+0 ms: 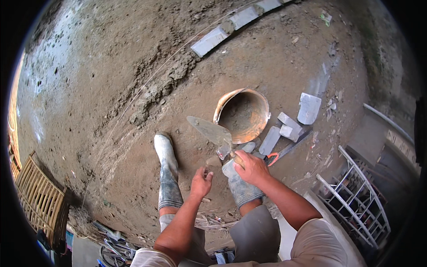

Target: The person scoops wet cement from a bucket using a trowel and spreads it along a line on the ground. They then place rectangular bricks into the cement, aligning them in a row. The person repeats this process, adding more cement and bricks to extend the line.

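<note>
Trowel: the pointed trowel (212,131) was up over the ground at the near left side of the bucket, its tip aimed to the upper left; its face looked greyish, and no clear heap on it could be made out.
Step in hand: judging by the trowel's place, mortar work between the bucket and the strip, though whether the blade was loading or leaving could not be told.
Next move: it seemed to call for a steady wrist and a controlled tilt of the blade, clear of the bucket's rim.
Right hand: the right hand (252,168) was wrapped round the wooden handle, above the right boot (243,184), its forearm slanting up and leftward from the lower right, elbow out to the side.
Left hand: the left hand (201,181) hung between the boots with fingers loosely bent, nothing seen in it, forearm rising from the lower edge.
Bucket: the bucket (220,103) leaned open toward the wearer, grey stuff inside.
Beside the bucket: pale block pieces (269,140) and an orange-handled saw (290,147) lay to its right.
Farther out: a rough mortar strip (171,80) ran toward a row of pale blocks (210,41), alongside a taut string (131,104).
</note>
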Action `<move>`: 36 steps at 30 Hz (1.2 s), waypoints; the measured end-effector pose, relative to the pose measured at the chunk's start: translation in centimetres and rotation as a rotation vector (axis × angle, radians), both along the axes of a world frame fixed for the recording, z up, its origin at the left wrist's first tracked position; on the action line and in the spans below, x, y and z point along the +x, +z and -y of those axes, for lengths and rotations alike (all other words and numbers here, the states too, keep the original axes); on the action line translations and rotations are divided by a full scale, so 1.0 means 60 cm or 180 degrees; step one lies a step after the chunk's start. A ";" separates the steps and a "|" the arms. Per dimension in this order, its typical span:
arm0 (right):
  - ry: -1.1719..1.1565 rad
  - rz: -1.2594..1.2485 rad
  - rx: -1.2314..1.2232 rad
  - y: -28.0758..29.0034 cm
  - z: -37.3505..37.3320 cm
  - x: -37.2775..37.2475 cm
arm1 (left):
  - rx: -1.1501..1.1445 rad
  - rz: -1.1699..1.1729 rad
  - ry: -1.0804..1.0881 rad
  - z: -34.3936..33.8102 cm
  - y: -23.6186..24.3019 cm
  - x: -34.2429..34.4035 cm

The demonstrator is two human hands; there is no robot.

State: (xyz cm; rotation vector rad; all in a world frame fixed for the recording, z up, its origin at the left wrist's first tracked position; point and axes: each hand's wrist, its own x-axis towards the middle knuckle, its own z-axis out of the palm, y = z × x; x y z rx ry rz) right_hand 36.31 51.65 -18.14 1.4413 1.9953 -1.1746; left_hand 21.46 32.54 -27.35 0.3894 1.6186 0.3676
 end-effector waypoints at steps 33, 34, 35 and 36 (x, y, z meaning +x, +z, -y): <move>-0.7669 -0.1321 -0.0444 -0.387 -0.072 0.664 | -0.0184 0.0220 -0.2096 0.006 0.003 0.297; -0.7680 -0.1308 -0.0531 -0.388 -0.058 0.668 | -0.0185 0.0221 -0.2161 0.004 0.004 0.297; -0.7677 -0.1311 -0.0612 -0.384 -0.043 0.669 | -0.0215 0.0198 -0.2185 0.001 0.005 0.296; -0.7674 -0.1310 -0.0679 -0.377 -0.025 0.670 | -0.0240 0.0185 -0.2209 -0.002 0.005 0.295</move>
